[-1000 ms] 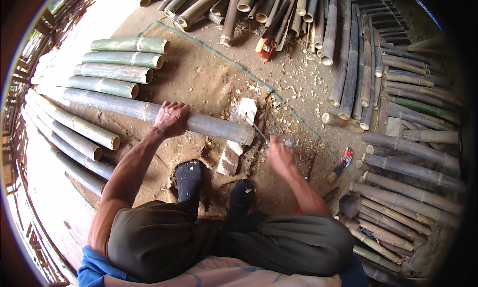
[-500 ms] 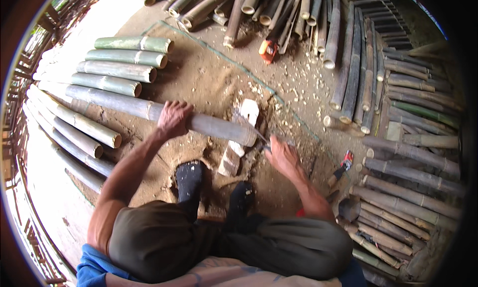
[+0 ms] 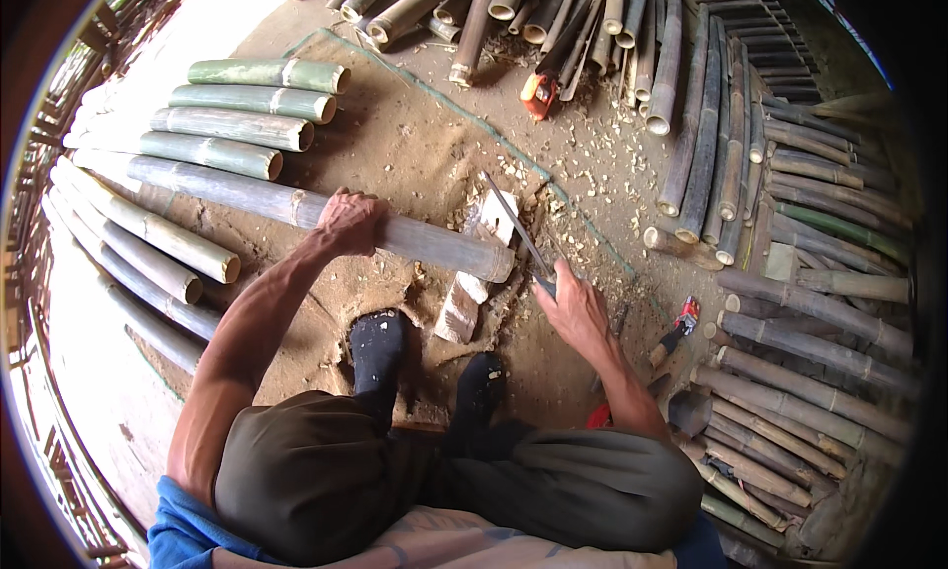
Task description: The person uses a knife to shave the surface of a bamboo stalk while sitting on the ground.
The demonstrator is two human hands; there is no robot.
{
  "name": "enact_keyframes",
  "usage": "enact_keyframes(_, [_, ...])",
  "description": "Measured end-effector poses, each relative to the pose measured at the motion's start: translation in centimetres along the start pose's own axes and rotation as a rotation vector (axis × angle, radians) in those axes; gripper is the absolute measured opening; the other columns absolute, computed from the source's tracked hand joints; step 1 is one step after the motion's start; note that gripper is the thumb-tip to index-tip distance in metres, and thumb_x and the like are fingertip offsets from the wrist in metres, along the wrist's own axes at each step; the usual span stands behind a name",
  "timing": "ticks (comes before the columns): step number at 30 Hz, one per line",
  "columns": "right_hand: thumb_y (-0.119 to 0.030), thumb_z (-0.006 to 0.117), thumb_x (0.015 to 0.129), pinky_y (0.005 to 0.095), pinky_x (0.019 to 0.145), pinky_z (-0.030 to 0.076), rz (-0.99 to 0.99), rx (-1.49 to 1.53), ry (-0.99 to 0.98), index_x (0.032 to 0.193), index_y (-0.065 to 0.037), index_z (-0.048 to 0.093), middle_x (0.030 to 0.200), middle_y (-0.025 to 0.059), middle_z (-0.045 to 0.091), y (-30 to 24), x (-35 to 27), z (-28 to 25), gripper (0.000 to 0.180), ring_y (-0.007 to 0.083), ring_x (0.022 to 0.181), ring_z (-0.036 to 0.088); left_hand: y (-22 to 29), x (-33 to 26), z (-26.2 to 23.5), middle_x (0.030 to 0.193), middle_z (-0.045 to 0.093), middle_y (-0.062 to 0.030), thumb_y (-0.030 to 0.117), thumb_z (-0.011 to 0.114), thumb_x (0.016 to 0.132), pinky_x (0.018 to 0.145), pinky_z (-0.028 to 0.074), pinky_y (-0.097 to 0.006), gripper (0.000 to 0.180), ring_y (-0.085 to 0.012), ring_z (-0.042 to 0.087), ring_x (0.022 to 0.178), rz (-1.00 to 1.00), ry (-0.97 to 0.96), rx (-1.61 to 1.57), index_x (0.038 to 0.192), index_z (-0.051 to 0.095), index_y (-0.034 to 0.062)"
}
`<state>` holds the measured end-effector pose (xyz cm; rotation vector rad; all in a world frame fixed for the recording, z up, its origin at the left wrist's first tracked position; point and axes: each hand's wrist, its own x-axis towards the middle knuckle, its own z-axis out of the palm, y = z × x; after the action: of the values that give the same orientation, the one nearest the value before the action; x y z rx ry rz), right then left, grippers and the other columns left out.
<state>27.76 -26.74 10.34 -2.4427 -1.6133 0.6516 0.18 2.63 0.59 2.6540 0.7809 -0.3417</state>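
Note:
My left hand [image 3: 351,224] is wrapped over a long grey bamboo pole [image 3: 439,248] that slants from the far left down to the middle. The pole's cut end rests across a pale chopped wooden block [image 3: 460,312]. In my right hand [image 3: 575,310] is the dark handle of a knife [image 3: 513,219]. Its long thin blade points up and left, just beyond the pole's end; from this view I cannot tell whether it touches the pole. My fingers hide most of the handle. Both feet, in dark socks, are on the near side of the block.
Greenish cut bamboo lengths [image 3: 252,103] lie at the left, with paler ones [image 3: 188,235] nearer. More bamboo is stacked at the back and along the right [image 3: 810,347]. An orange tool [image 3: 538,93] and a red-and-black tool [image 3: 686,317] lie on the ground among wood chips.
The knife has swung up and away from the pole's end, its blade now pointing further up. My right hand has shifted slightly right; my left hand still grips the pole.

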Motion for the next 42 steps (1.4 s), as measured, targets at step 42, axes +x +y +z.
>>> enact_keyframes(42, [-0.020,0.070,0.099,0.0504,0.055,0.057,-0.024,-0.120,0.033,0.109,0.003,0.053,0.077,0.0236,0.071,3.8,2.4,3.4,0.030,0.0386,0.061,0.070,0.3,1.8,2.2,0.109,0.066,-0.0104,0.018,0.084,0.068,0.098,0.045,-0.046,0.046,-0.0316,0.063,0.112,0.088,0.392,0.048,0.108,0.063,0.0113])
